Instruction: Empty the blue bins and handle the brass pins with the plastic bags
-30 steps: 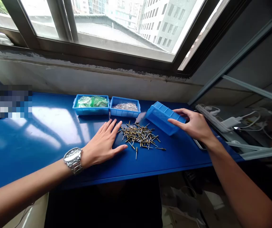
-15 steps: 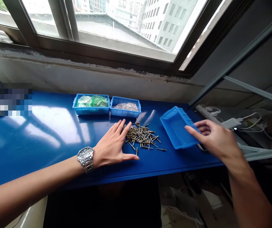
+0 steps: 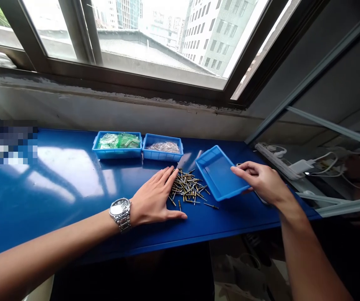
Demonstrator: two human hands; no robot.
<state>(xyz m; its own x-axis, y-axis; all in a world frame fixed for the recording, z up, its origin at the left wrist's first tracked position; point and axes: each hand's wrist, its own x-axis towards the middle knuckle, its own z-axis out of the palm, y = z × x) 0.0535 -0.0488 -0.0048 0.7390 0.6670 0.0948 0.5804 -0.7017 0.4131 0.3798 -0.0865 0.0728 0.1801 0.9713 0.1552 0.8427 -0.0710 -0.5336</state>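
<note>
On the blue table lies a pile of small brass-and-silver rivets, with a few strays at its front edge. My left hand, wearing a metal watch, rests at the pile's left side, thumb spread away from the extended fingers. An empty blue bin is tilted at the pile's right, its inside facing me. My right hand grips its right edge, thumb inside; the other fingers are partly hidden behind it.
Two blue bins stand at the table's back: one with green-and-clear packets, one with a clear bag of small parts. A power strip with a white charger and a metal rack are at the right.
The blue bin in my right hand has moved left, up to the right side of the pile. My left hand has shifted slightly right against the rivets. The camera view has tilted a little.
</note>
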